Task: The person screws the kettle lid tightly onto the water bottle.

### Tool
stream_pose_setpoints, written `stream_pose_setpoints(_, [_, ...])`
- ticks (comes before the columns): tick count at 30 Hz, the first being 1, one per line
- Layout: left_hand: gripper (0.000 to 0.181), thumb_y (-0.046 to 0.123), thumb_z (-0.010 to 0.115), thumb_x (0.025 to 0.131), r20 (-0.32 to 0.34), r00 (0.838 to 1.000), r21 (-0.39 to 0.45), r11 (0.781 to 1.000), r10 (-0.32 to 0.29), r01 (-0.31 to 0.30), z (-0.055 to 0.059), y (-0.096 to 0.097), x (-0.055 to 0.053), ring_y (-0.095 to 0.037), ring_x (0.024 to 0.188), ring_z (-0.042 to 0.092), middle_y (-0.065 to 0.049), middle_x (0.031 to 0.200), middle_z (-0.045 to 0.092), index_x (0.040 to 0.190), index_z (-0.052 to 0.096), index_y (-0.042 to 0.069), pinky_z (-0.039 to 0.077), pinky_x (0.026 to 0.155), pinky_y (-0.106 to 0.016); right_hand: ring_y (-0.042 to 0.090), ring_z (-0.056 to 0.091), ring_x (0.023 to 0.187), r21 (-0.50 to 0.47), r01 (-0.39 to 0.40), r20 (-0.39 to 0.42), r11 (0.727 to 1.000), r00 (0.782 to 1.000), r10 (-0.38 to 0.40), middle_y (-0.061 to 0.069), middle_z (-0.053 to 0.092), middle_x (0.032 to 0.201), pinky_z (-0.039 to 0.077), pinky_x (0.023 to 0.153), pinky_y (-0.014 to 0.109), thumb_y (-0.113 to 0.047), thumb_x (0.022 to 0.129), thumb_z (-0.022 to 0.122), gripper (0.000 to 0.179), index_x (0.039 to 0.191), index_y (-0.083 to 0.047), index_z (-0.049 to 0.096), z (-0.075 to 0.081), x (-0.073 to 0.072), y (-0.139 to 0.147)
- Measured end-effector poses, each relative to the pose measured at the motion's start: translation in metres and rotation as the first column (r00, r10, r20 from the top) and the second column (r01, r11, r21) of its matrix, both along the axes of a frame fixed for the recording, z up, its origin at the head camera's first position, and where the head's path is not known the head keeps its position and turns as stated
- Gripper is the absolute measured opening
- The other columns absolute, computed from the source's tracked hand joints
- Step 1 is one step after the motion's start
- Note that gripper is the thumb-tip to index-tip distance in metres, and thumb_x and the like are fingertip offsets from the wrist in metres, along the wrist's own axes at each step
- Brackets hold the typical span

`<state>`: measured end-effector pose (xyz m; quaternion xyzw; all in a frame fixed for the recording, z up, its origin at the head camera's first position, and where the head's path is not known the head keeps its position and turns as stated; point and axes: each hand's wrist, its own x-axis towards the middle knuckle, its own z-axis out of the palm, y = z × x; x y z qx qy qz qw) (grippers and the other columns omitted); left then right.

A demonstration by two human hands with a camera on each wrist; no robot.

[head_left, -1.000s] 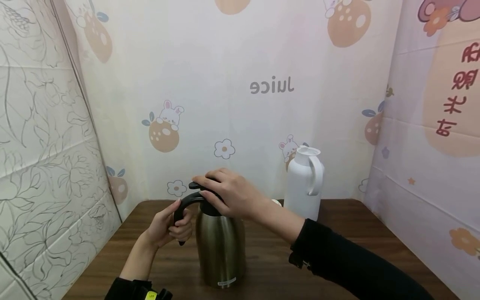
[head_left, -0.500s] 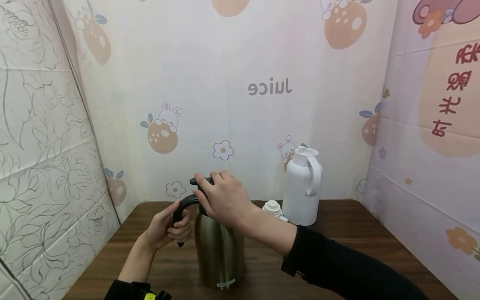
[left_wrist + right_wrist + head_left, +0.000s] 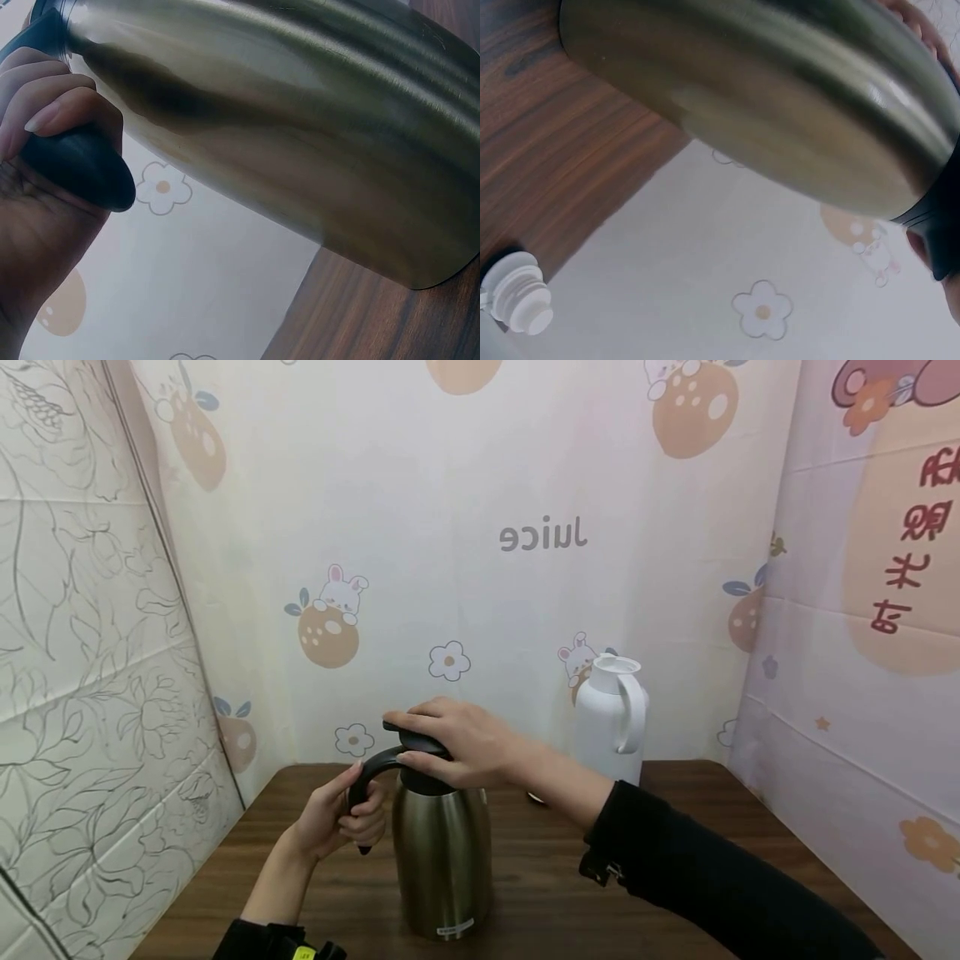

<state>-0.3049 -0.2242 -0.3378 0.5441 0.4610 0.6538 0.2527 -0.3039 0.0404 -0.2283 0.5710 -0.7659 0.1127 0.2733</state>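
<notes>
A gold-brown metal thermos jug [image 3: 442, 868] stands upright on the wooden table in the head view. My left hand [image 3: 330, 818] grips its black curved handle [image 3: 362, 785] on the left side; the left wrist view shows those fingers [image 3: 71, 101] wrapped round the handle's lower end. Over the mouth, my right hand [image 3: 474, 747] holds the black lid [image 3: 422, 742], fingers across the top and thumb along the near side. The lid's flat lever [image 3: 390, 726] pokes out left beyond the fingertips. In the right wrist view the jug's body [image 3: 765, 97] fills the upper part.
Behind my right forearm stands a white jug [image 3: 609, 727] without a stopper, its handle facing forward. A white stopper [image 3: 526, 298] lies on the table [image 3: 570, 142] near it, mostly hidden in the head view. Printed cloth walls [image 3: 540, 610] close off the back and sides.
My right hand twisted on the lid, its wrist dipping toward me, then swung back flatter over the top. The forearm again covers most of the white stopper. My left hand keeps its grip.
</notes>
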Motion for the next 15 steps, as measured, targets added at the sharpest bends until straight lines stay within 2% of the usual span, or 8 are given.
stream_pose_setpoints(3, [0.053,0.042,0.008,0.116,0.005,1.0,0.0,1.0,0.001,-0.001,0.0,-0.0001,0.0002,-0.019,0.047,0.02,0.002,0.061,0.024,0.082,0.03,0.008,0.015,0.048,-0.039,0.016,0.063,0.122,-0.008,-0.036,0.005,0.999,0.999,0.036,0.004,0.069,0.132,0.051,0.102,0.033,-0.038,0.106,0.062,0.053,0.154,-0.018,0.056,-0.0004,-0.0049,0.0012])
stream_pose_setpoints(7, [0.053,0.042,0.008,0.116,0.004,1.0,-0.004,1.0,0.003,-0.003,0.0,-0.0004,0.0001,-0.019,0.047,0.02,0.001,0.061,0.024,0.082,0.03,0.008,0.014,0.049,-0.04,0.018,0.064,0.12,-0.022,-0.041,-0.019,0.999,0.999,0.04,0.005,0.069,0.129,0.052,0.1,0.034,-0.038,0.106,0.062,0.051,0.153,-0.018,0.056,-0.0023,-0.0061,0.0002])
stream_pose_setpoints(10, [0.053,0.042,0.007,0.116,-0.002,1.0,-0.006,1.0,0.008,-0.008,0.0001,-0.0007,-0.0002,-0.02,0.047,0.02,0.001,0.061,0.024,0.082,0.03,0.008,0.014,0.048,-0.041,0.02,0.065,0.119,-0.026,-0.009,-0.041,1.0,0.999,0.008,0.005,0.069,0.128,0.053,0.099,0.036,-0.039,0.107,0.06,0.051,0.154,-0.019,0.056,-0.0036,-0.0036,-0.0015])
stream_pose_setpoints(15, [0.053,0.042,0.007,0.116,-0.005,1.0,-0.01,1.0,0.01,-0.01,0.0003,-0.0009,-0.0005,-0.02,0.047,0.02,0.001,0.061,0.024,0.082,0.03,0.008,0.014,0.048,-0.041,0.021,0.064,0.118,-0.025,0.099,-0.047,0.995,0.994,-0.1,0.005,0.068,0.127,0.054,0.097,0.037,-0.042,0.109,0.054,0.049,0.153,-0.022,0.056,-0.0056,0.0033,-0.0055])
